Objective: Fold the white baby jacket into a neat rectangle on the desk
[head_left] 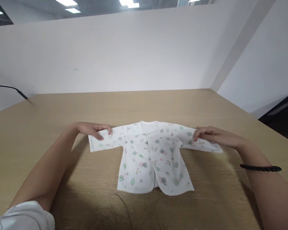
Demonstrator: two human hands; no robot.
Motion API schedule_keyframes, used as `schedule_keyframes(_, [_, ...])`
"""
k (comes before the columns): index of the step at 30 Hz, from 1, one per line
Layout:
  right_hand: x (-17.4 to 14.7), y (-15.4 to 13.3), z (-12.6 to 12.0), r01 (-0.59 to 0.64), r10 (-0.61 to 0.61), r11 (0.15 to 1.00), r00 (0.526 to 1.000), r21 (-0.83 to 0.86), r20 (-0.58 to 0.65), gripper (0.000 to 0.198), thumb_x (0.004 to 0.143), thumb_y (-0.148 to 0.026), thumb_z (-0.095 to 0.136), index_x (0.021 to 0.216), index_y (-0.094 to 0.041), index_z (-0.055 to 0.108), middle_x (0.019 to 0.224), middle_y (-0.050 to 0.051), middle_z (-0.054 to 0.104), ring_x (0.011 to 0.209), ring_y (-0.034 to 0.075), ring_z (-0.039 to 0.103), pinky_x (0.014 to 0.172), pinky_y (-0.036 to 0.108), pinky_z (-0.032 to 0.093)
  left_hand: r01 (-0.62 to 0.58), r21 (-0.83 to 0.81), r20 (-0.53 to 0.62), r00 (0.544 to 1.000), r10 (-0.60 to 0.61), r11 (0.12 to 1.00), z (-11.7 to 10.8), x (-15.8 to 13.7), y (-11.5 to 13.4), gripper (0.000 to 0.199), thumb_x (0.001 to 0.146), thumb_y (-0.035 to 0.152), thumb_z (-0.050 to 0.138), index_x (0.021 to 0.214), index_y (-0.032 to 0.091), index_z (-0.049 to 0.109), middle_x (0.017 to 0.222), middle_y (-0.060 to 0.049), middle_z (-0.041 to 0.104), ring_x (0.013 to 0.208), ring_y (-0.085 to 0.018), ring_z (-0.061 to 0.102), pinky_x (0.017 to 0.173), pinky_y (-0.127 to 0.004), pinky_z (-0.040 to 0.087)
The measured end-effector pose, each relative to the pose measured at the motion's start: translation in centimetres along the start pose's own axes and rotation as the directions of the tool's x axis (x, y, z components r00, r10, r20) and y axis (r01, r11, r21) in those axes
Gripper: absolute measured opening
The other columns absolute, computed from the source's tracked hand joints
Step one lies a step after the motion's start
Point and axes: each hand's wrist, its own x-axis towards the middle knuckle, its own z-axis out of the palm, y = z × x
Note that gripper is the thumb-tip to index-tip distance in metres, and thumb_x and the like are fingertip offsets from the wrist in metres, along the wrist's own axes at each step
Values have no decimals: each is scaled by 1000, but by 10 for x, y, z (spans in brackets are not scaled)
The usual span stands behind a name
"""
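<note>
No txt legible in head-cam view. Labels, brand names, nos. & signs: none readable on any surface, w/ no lettering clear enough to rec.

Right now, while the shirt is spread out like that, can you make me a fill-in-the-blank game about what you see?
1. Behind its little printed pictures, the small shirt is ____ in colour.
2. The left hand and the right hand each touch a ____ of the shirt.
3. The black bracelet is on the person's ____ arm.
4. The thin black cord comes in from the ____ side of the picture.

Missing words: white; sleeve; right; left.
</note>
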Motion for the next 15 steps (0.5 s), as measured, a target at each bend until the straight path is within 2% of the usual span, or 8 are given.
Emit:
schedule_keyframes(3, [3, 4, 3, -4, 6, 995, 1000, -97, 21, 39, 91, -54, 49, 102, -25, 73, 95, 7, 58, 87, 23, 56, 80, 37, 45, 4, 65, 52, 999, -7, 998, -5, -1, -6, 26, 81, 43, 61, 90, 19, 68, 98, -4, 66, 99, -21, 59, 90, -27, 43])
schedule_keyframes(5, [10, 6, 8, -16, -13, 987, 984, -162, -178, 43, 90, -53, 48, 116, -26, 68, 95, 7, 53, 87, 24, 55, 81, 40, 46, 26, 140, -241, 971, 8, 990, -8, 1, -6, 27, 84, 40, 55, 89, 18, 71, 96, -5, 67, 94, -20, 60, 88, -27, 44])
schedule_keyframes(6, [13, 6, 11, -1, -56, 981, 955, -193, -291, 45, 91, -52, 48, 124, -25, 64, 97, 8, 51, 90, 25, 54, 84, 41, 47, 51, 178, -452, 891, 36, 983, -10, 2, -4, 28, 85, 38, 52, 91, 18, 72, 98, -5, 66, 93, -19, 60, 86, -27, 44])
schedule_keyframes(8, [17, 1, 15, 44, -178, 962, 847, -269, -500, 50, 91, -48, 47, 135, -25, 54, 102, 9, 47, 100, 27, 52, 93, 45, 44, 103, 232, -795, 593, 127, 967, -12, 1, 3, 30, 87, 32, 48, 94, 18, 72, 100, -5, 63, 90, -18, 59, 85, -28, 45])
schedule_keyframes(10, [16, -8, 16, 70, -291, 936, 702, -344, -650, 52, 91, -44, 48, 138, -23, 51, 106, 10, 46, 109, 30, 48, 99, 48, 40, 120, 270, -935, 271, 230, 955, -13, -3, 11, 29, 87, 28, 46, 96, 18, 73, 102, -4, 61, 91, -17, 58, 86, -29, 46])
schedule_keyframes(12, [11, -19, 13, 85, -345, 924, 611, -374, -713, 48, 91, -42, 51, 133, -21, 55, 106, 12, 48, 108, 31, 48, 97, 48, 40, 96, 309, -951, 56, 305, 946, -14, -11, 18, 26, 87, 27, 49, 92, 19, 73, 102, -2, 61, 92, -17, 58, 87, -29, 47])
schedule_keyframes(14, [4, -28, 8, 118, -340, 929, 642, -350, -687, 38, 90, -43, 53, 120, -23, 65, 101, 11, 51, 101, 30, 51, 90, 44, 43, 45, 322, -946, 49, 320, 946, -15, -20, 21, 24, 84, 30, 52, 79, 18, 72, 98, -2, 63, 88, -17, 59, 83, -28, 49])
schedule_keyframes(15, [1, -31, 6, 138, -320, 938, 695, -318, -643, 32, 90, -45, 54, 109, -24, 70, 98, 11, 52, 96, 29, 53, 85, 42, 44, 17, 310, -938, 168, 303, 951, -14, -24, 22, 25, 82, 32, 54, 72, 18, 72, 96, -3, 64, 85, -17, 60, 79, -28, 49])
